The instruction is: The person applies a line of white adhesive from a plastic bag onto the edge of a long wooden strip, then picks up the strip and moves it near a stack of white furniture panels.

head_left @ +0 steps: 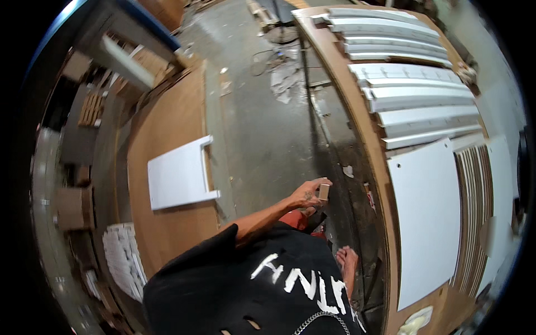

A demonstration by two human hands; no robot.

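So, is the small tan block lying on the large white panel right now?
No, the small tan block is held in the left hand, apart from the large white panel.

Grey concrete floor [262, 134] runs between a brown workbench [167, 134] and a long table [374, 145] stacked with white panels [424, 223].

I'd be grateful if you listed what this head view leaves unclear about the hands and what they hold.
- Right hand: not in view, likely hidden behind the black shirt.
- Small block in the left hand: too small to tell its kind; fingers cover part.
- White panel on the bench: its lower end is cut off near the rim.
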